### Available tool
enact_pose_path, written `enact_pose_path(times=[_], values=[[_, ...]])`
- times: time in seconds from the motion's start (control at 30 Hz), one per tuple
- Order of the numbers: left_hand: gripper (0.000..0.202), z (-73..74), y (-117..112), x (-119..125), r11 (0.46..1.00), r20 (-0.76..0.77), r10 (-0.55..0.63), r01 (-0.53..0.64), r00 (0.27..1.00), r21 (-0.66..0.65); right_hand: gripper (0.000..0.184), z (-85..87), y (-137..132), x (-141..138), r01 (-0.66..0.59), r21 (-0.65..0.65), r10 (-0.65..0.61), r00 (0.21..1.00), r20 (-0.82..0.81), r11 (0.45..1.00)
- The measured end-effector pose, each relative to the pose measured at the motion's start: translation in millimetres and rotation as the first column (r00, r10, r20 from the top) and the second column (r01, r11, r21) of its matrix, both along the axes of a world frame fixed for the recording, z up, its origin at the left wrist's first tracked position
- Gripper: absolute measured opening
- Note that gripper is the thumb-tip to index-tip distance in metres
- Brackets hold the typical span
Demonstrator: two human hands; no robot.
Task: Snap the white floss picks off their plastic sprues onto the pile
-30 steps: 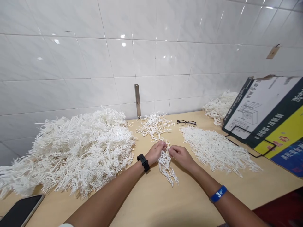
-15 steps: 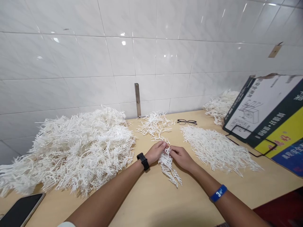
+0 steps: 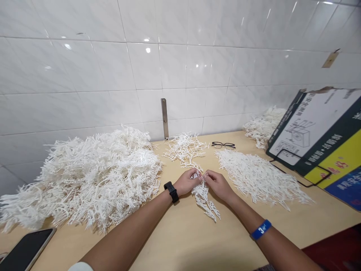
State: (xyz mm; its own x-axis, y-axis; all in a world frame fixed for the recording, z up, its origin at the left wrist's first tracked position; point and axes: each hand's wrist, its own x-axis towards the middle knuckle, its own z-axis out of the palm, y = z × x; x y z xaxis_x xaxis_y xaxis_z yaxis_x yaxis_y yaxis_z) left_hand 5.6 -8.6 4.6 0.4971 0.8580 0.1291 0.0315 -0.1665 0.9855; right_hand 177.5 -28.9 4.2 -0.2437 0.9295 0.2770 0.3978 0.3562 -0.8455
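My left hand (image 3: 187,183) and my right hand (image 3: 217,184) meet at the middle of the wooden table (image 3: 180,241). Both pinch the top of a bunch of white branched plastic pieces (image 3: 205,198), whose lower end trails toward me on the tabletop. A black watch sits on my left wrist and a blue band on my right. Just beyond my hands lies a small heap of loose branched pieces (image 3: 184,148). To the right of my right hand spreads a flat pile of thin white sticks (image 3: 258,178).
A big mound of tangled white plastic pieces (image 3: 84,177) fills the left of the table. A phone (image 3: 26,250) lies at the front left corner. Black glasses (image 3: 223,145) rest near the tiled wall. A printed cardboard box (image 3: 321,135) leans at the right, another white heap (image 3: 263,126) behind it.
My hands have drawn closer together on the bunch. Its trailing end has swung a little to the right on the table.
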Motion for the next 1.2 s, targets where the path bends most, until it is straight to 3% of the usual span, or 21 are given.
enact_pose_path(times=[0.33,0.6,0.7,0.8,0.87,0.9,1.07,1.13,1.2], values=[[0.025,0.9,-1.6,0.1,0.999,-0.058,-0.021,0.024,0.998,0.043,0.043,-1.8,0.2,-0.2,-0.102,-0.083,0.104,0.995,0.013,0.991],[0.036,1.7,-0.5,-3.5,0.992,-0.075,-0.122,0.124,0.990,0.024,0.048,-1.1,-1.9,-6.7,-0.030,0.025,0.029,0.998,0.047,0.999],[0.037,4.4,-1.4,-7.2,0.983,-0.105,-0.164,0.171,0.981,0.067,0.049,-1.0,7.6,4.9,0.202,0.030,-0.201,0.979,-0.034,0.979],[0.035,4.8,-2.4,-8.6,0.980,-0.132,-0.156,0.169,0.979,0.100,0.049,-0.3,21.6,32.6,0.559,-0.039,-0.552,0.802,-0.228,0.828],[0.034,4.1,-2.2,-7.9,0.992,-0.107,-0.097,0.105,0.990,0.071,0.049,-0.4,28.9,49.4,0.672,-0.046,-0.656,0.703,-0.274,0.739],[0.034,3.9,-1.9,-7.4,0.996,-0.089,-0.068,0.072,0.994,0.050,0.049,-0.7,31.2,54.6,0.690,-0.073,-0.676,0.674,-0.296,0.720],[0.034,5.5,-1.9,-5.5,1.000,-0.059,-0.012,0.012,0.998,0.002,0.053,1.2,30.0,48.6,0.536,-0.246,-0.580,0.649,-0.493,0.808],[0.033,6.1,-2.9,-5.0,1.000,-0.068,-0.006,0.006,0.998,-0.002,0.053,3.9,25.3,39.4,0.461,-0.237,-0.515,0.709,-0.481,0.855],[0.032,5.8,-3.7,-4.4,1.000,-0.070,-0.005,0.004,0.998,-0.014,0.050,6.2,19.2,30.2,0.339,-0.158,-0.374,0.848,-0.376,0.927]])
